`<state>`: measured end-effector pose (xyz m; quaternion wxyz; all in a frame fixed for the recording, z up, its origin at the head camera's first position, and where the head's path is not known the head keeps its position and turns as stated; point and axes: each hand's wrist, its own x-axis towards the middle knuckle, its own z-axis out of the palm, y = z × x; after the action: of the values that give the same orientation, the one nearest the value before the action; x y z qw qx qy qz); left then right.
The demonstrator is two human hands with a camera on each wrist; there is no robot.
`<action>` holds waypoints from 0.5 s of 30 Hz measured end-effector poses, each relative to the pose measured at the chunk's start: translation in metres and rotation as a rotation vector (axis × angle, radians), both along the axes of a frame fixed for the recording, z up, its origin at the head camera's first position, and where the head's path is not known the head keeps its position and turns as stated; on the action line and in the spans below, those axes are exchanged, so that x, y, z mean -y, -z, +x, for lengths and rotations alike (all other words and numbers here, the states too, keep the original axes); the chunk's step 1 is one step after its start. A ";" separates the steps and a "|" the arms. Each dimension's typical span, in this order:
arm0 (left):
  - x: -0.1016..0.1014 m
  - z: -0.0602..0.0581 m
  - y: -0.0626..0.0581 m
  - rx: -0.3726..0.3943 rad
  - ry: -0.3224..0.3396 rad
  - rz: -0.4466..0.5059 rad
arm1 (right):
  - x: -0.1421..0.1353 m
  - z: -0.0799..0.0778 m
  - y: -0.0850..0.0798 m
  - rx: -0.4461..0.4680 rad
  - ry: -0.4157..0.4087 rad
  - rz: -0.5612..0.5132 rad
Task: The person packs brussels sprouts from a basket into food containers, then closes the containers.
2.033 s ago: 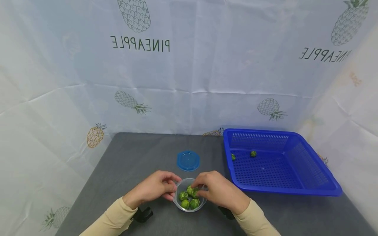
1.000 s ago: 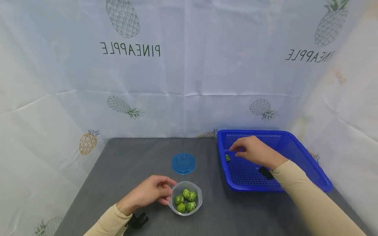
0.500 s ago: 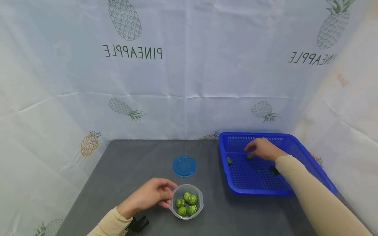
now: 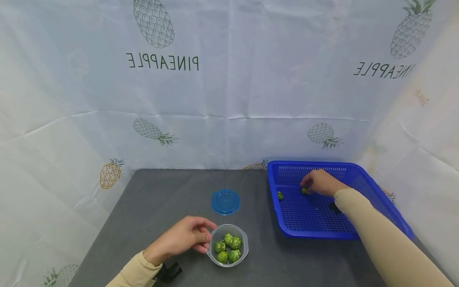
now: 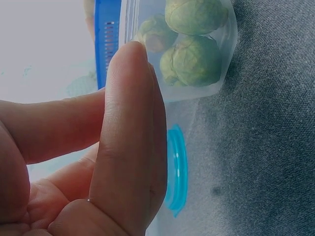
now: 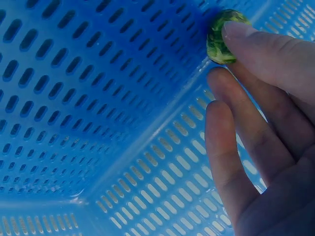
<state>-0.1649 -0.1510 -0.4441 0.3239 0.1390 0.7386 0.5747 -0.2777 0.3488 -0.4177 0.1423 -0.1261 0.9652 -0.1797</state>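
Observation:
My left hand (image 4: 184,237) pinches the left rim of a clear plastic container (image 4: 231,228) on the grey table. Inside it lie several green Brussels sprouts (image 4: 234,255), also seen close by the fingertips in the left wrist view. My right hand (image 4: 320,183) reaches down into a blue plastic basket (image 4: 312,234). Its thumb and fingers pinch a Brussels sprout (image 6: 224,42) near the basket's floor; the fingers behind the sprout are partly hidden. Another Brussels sprout (image 4: 280,195) lies against the basket's left wall.
A round blue lid (image 4: 225,202) lies flat on the grey table (image 4: 172,195), just beyond the container. The basket's raised walls surround my right hand. Behind the table hangs a white curtain (image 4: 251,91) printed with pineapples.
My right hand has moved from over the container into the basket, lowered, and closed its fingers on a Brussels sprout. My left hand stays at the container's rim.

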 end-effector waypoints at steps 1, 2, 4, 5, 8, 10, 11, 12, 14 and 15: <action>0.000 0.000 0.000 0.000 -0.002 0.000 | 0.000 -0.001 0.001 0.000 -0.002 0.001; 0.000 0.001 0.000 -0.002 -0.003 0.000 | 0.001 -0.001 0.002 0.001 -0.001 -0.001; 0.000 0.001 0.000 0.001 -0.004 0.003 | 0.001 -0.001 0.004 0.007 0.003 -0.003; -0.001 0.002 0.000 0.003 -0.005 0.005 | 0.002 -0.001 0.005 0.009 0.006 -0.002; -0.001 0.002 0.000 0.005 -0.004 0.006 | 0.002 -0.002 0.006 0.011 0.006 0.000; -0.001 0.002 -0.001 0.006 -0.007 0.005 | 0.002 -0.002 0.007 0.006 0.008 0.004; -0.001 0.002 -0.001 0.004 -0.005 0.005 | 0.003 -0.002 0.007 0.003 0.009 0.005; -0.001 0.002 -0.001 0.002 -0.004 0.004 | 0.003 -0.002 0.006 -0.001 0.010 0.006; 0.000 0.001 -0.002 -0.001 -0.002 0.005 | 0.004 -0.002 0.006 -0.009 0.006 0.001; 0.001 0.001 -0.002 -0.005 -0.001 0.005 | 0.004 -0.002 0.006 -0.014 0.009 -0.005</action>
<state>-0.1642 -0.1520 -0.4417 0.3215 0.1411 0.7380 0.5762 -0.2797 0.3448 -0.4232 0.1341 -0.1233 0.9663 -0.1820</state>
